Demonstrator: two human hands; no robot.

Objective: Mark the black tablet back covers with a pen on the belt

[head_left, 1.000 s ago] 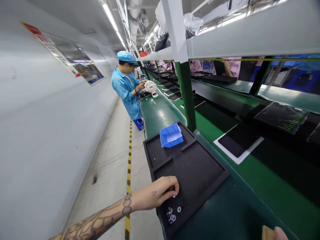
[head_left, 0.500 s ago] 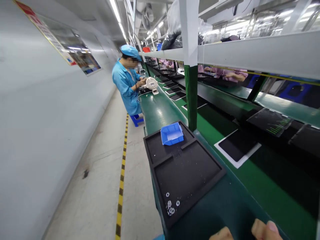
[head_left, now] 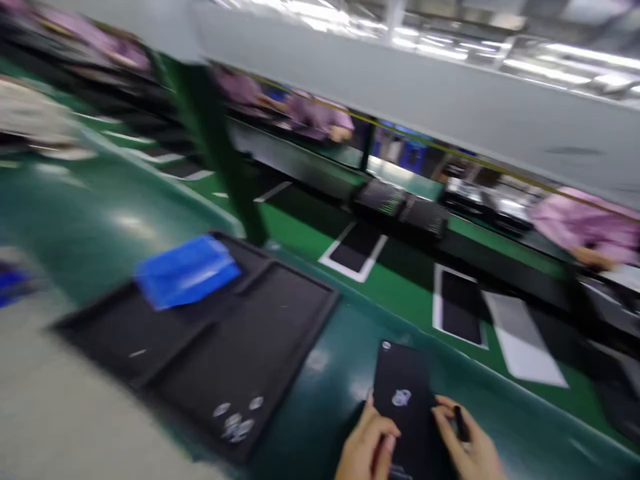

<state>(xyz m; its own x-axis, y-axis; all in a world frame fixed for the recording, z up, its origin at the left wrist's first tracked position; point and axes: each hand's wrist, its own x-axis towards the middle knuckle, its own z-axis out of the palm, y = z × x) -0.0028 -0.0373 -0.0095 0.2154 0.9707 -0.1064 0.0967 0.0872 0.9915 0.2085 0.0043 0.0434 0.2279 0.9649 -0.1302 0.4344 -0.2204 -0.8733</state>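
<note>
New here: a black phone casing (head_left: pixel 405 393), clamped between our left hand (head_left: pixel 367 447) and right hand (head_left: pixel 470 437) over the green tabletop (head_left: pixel 320 427)! Its silver badge (head_left: pixel 401 398) is too blurred to read.

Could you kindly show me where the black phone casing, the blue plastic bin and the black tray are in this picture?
Black phone casing (head_left: pixel 404 373), head view, upper back face.
Blue plastic bin (head_left: pixel 186 270), head view, middle of the bin.
Black tray (head_left: pixel 240 337), head view, floor of larger compartment.
</note>
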